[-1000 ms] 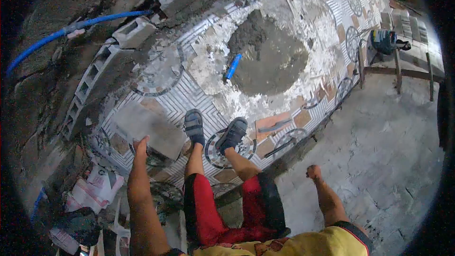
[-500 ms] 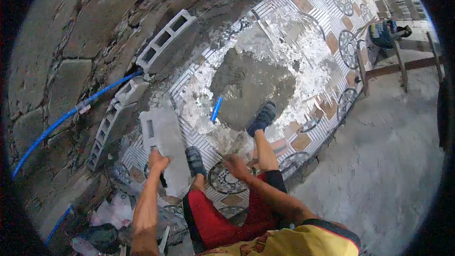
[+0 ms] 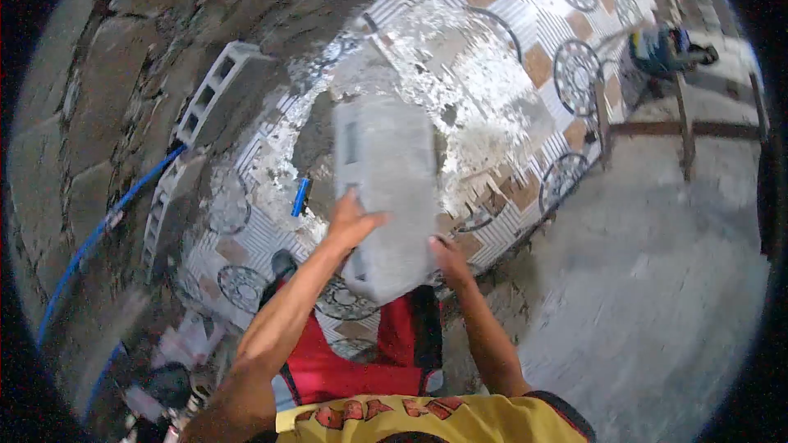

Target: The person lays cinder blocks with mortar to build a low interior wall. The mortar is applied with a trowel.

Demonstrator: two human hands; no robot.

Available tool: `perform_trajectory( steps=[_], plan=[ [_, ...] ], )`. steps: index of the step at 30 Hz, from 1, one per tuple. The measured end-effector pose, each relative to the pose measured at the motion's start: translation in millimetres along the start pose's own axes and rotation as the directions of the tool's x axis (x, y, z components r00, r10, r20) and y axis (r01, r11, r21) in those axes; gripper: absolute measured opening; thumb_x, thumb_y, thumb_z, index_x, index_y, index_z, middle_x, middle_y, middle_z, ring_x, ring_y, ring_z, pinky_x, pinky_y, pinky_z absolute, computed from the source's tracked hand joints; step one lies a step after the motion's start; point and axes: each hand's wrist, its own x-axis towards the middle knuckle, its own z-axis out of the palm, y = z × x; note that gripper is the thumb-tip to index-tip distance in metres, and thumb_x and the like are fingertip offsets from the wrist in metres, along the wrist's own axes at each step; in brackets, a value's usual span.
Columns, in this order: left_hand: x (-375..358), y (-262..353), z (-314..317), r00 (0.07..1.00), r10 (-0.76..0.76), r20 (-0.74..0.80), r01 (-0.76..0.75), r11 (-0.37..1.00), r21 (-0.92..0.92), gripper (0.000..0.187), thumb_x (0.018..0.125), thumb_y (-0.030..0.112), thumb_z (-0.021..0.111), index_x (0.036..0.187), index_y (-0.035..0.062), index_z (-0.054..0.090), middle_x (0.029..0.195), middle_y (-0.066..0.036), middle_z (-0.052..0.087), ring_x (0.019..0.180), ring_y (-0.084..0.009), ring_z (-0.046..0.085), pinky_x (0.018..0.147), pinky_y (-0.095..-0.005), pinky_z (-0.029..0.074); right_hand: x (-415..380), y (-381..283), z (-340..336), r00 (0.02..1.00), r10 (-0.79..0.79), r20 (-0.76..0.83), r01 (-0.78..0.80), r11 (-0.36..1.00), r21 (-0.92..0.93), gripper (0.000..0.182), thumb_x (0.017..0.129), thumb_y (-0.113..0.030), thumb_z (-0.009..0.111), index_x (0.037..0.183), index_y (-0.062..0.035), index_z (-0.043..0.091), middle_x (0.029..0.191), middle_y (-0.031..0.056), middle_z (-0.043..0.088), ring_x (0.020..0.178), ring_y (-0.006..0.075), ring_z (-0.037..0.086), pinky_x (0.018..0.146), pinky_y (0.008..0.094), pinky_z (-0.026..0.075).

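Note:
A grey concrete block (image 3: 394,189) is held up in front of my body, over the patterned sheet. My left hand (image 3: 353,221) grips its left part, with the fingers partly hidden in a hollow. On the block's lower right edge, my right hand (image 3: 447,258) is closed around the side. Behind the block lies a patch of wet grey mortar (image 3: 313,139), mostly covered from view. A short blue tube (image 3: 301,197) lies just left of the block.
Hollow blocks (image 3: 209,94) stand along the rough stone wall (image 3: 107,107) at the left, with a blue pipe (image 3: 98,234) beside them. A dark bucket-like object (image 3: 657,51) and wooden bars (image 3: 685,127) are at the right. Patterned sheet (image 3: 538,66) covers the ground.
The block has been lifted from the ground at the left and brought right, in front of me. My right hand has come onto its right side. The camera view has shifted.

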Motion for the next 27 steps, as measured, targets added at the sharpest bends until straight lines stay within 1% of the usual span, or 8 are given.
perform_trajectory(
  steps=[2,6,11,16,18,20,26,27],
  plan=[
    [11.1,35.4,32.4,1.000,0.011,-0.003,-0.011,0.996,0.093,0.057,0.062,0.013,0.075,0.112,-0.0035,0.051,0.105,-0.016,0.061,0.097,-0.0251,0.058,0.087,-0.0338,0.044,3.6,-29.6,-35.9,0.994,0.103,0.046,-0.113,0.917,0.383,0.047,0.079,-0.030,0.063,0.113,0.0025,0.054,0.098,0.0104,0.060,0.091,0.0202,0.055,0.083,0.0322,0.043],
    [62.4,58.5,71.5,0.998,-0.026,0.064,0.023,0.999,0.041,0.060,0.063,0.017,0.075,0.113,-0.0040,0.049,0.108,-0.016,0.059,0.101,-0.0279,0.056,0.088,-0.0355,0.043,-4.7,-103.4,-95.9,0.967,0.244,0.074,-0.250,0.965,0.084,0.054,0.076,-0.031,0.063,0.118,0.0011,0.049,0.109,0.0114,0.055,0.091,0.0208,0.055,0.076,0.0295,0.044],
    [140.6,62.6,96.2,0.974,-0.225,-0.038,0.219,0.968,-0.119,0.073,0.060,0.026,0.077,0.118,-0.0049,0.047,0.118,-0.016,0.054,0.114,-0.0253,0.048,0.096,-0.0339,0.034,11.7,-192.1,-135.0,0.966,-0.005,-0.258,-0.007,0.999,-0.048,0.066,0.073,-0.020,0.067,0.127,0.0032,0.038,0.103,0.0127,0.058,0.088,0.0222,0.057,0.068,0.0319,0.048],
    [221.0,82.9,93.0,0.903,-0.257,0.344,0.406,0.773,-0.488,0.072,0.067,0.026,0.075,0.125,-0.0014,0.042,0.116,-0.014,0.054,0.114,-0.0228,0.046,0.097,-0.0328,0.032,79.9,-326.0,-125.4,0.953,0.174,-0.249,-0.191,0.981,-0.046,0.059,0.073,-0.015,0.070,0.122,0.0038,0.045,0.102,0.0124,0.060,0.089,0.0198,0.056,0.072,0.0318,0.047],
    [227.9,106.4,84.2,0.913,-0.214,0.348,0.389,0.719,-0.576,0.057,0.069,0.024,0.074,0.116,0.0006,0.050,0.106,-0.011,0.058,0.106,-0.0220,0.052,0.092,-0.0341,0.038,120.6,-352.4,-122.5,0.994,-0.075,-0.074,0.054,0.966,-0.253,0.058,0.071,-0.008,0.069,0.121,-0.0011,0.040,0.097,0.0151,0.061,0.078,0.0252,0.061,0.069,0.0376,0.050],
    [242.8,96.5,85.4,0.928,-0.174,0.328,0.358,0.655,-0.666,0.049,0.073,0.024,0.069,0.113,0.0023,0.051,0.104,-0.010,0.058,0.101,-0.0216,0.054,0.089,-0.0340,0.040,163.3,-396.7,-115.2,0.953,-0.105,0.284,0.281,0.660,-0.697,0.060,0.069,-0.007,0.069,0.121,-0.0003,0.039,0.086,0.0176,0.063,0.078,0.0244,0.061,0.066,0.0395,0.050],
    [287.4,20.2,119.3,0.963,-0.153,0.220,0.210,-0.080,-0.974,0.032,0.085,0.028,0.054,0.110,0.0083,0.053,0.102,-0.006,0.058,0.092,-0.0210,0.057,0.082,-0.0340,0.047,209.2,-466.4,-1.6,0.892,-0.085,0.445,0.429,-0.158,-0.890,0.044,0.073,-0.017,0.065,0.109,0.0038,0.051,0.088,0.0259,0.060,0.083,0.0338,0.062,0.067,0.0416,0.049],
    [282.1,15.0,119.4,0.996,0.015,0.083,0.075,0.300,-0.951,0.042,0.084,0.032,0.054,0.121,0.0130,0.047,0.111,-0.005,0.053,0.097,-0.0246,0.055,0.085,-0.0421,0.045,212.8,-470.8,10.9,0.849,-0.055,0.525,0.480,-0.334,-0.811,0.042,0.073,-0.015,0.061,0.109,0.0048,0.051,0.085,0.0283,0.059,0.082,0.0351,0.062,0.064,0.0439,0.050]
  ],
)
